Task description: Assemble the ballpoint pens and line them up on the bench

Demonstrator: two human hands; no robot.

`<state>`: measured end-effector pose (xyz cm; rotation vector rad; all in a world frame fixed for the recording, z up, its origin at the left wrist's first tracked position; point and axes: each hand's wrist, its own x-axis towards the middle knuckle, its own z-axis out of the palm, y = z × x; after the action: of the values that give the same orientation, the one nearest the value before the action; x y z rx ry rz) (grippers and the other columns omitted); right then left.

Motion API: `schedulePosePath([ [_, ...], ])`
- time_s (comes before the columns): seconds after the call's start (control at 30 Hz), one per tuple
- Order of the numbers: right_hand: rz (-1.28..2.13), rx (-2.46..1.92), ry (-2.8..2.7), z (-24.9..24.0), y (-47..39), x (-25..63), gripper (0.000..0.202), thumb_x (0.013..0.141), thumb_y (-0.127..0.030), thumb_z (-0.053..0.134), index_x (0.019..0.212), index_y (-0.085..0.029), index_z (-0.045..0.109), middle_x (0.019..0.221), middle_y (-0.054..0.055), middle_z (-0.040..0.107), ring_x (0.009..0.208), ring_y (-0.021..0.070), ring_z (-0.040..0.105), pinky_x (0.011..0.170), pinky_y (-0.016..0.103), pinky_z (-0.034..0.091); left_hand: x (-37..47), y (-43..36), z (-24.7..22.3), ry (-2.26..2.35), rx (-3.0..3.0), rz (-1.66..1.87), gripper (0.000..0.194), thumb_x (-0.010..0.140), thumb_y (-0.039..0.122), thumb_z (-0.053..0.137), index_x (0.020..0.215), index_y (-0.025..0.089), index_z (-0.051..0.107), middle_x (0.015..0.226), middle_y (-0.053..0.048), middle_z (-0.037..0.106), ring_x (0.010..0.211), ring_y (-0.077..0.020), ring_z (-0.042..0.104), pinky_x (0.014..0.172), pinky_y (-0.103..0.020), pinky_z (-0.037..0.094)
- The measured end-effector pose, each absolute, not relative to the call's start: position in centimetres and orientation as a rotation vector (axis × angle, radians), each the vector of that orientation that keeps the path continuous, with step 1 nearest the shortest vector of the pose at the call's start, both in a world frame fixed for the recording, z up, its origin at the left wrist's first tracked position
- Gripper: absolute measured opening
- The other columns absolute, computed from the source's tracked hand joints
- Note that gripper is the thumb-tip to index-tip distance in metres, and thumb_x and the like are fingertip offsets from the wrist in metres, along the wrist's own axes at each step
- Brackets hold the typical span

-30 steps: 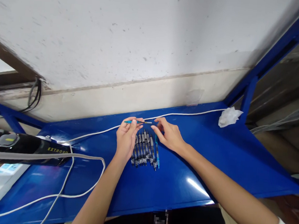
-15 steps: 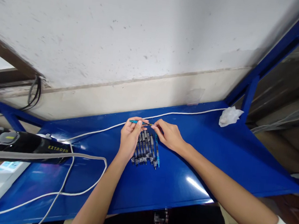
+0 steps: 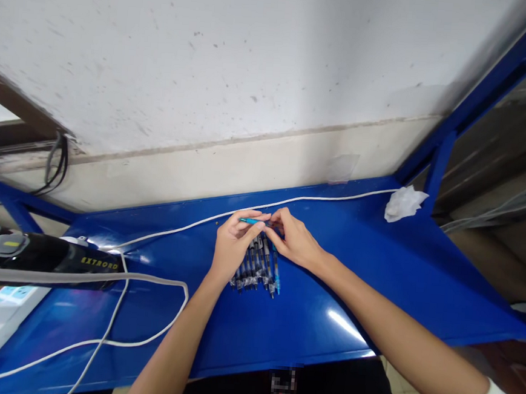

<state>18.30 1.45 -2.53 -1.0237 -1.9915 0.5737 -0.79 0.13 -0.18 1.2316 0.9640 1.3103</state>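
Left hand (image 3: 234, 238) with a teal pen (image 3: 249, 221), over the blue table (image 3: 308, 322).
On my feed its grip is closed on the pen: slim, almost level, right end hidden by fingers. Below, mostly dark pens (image 3: 257, 266) lie side by side, lower ends glinting. The right hand (image 3: 296, 240) curls at that hidden end; whether its grip is closed I cannot tell.

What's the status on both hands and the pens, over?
Left hand gripping turquoise pen. Right hand at that pen's other end, grip unclear. Lined-up pens on blue table, partly hidden by hands. White cable runs behind.
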Motion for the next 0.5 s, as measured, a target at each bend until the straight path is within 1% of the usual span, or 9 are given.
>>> schedulePosePath([
  [0.1,0.578,-0.989,-1.976,-2.54,1.53,18.31,0.010,0.110,-0.034,0.055,0.109,-0.025,0.051,0.103,0.007,0.070,0.085,0.0210,0.068,0.075,0.033,0.052,-0.89,0.11,-0.11,0.969,1.222,1.314,0.032,0.088,0.035,0.090,0.113,0.021,0.078,0.120,-0.015,0.084,0.118,-0.0314,0.080,0.111,-0.049,0.058],
  [0.3,0.575,-0.973,-2.003,-2.54,1.48,18.31,0.013,0.111,-0.036,0.053,0.106,-0.025,0.053,0.099,0.006,0.070,0.081,0.0202,0.066,0.072,0.032,0.051,-1.12,0.17,-0.19,0.990,1.243,1.303,0.032,0.086,0.034,0.092,0.111,0.021,0.078,0.118,-0.014,0.085,0.111,-0.0312,0.082,0.105,-0.047,0.062],
  [0.4,0.545,-0.975,-2.023,-2.46,1.43,18.29,0.014,0.114,-0.037,0.051,0.108,-0.025,0.054,0.103,0.007,0.072,0.086,0.0207,0.069,0.075,0.032,0.052,-1.16,0.18,-0.13,0.989,1.244,1.307,0.030,0.085,0.034,0.093,0.109,0.022,0.079,0.117,-0.013,0.085,0.109,-0.0312,0.082,0.104,-0.048,0.062],
  [0.5,0.512,-0.971,-2.049,-2.28,1.39,18.31,0.016,0.116,-0.039,0.048,0.115,-0.026,0.058,0.114,0.008,0.075,0.096,0.0221,0.073,0.080,0.033,0.054,-1.13,0.23,-0.10,0.994,1.243,1.321,0.026,0.085,0.033,0.092,0.106,0.021,0.081,0.114,-0.013,0.085,0.108,-0.0307,0.082,0.102,-0.046,0.063],
])
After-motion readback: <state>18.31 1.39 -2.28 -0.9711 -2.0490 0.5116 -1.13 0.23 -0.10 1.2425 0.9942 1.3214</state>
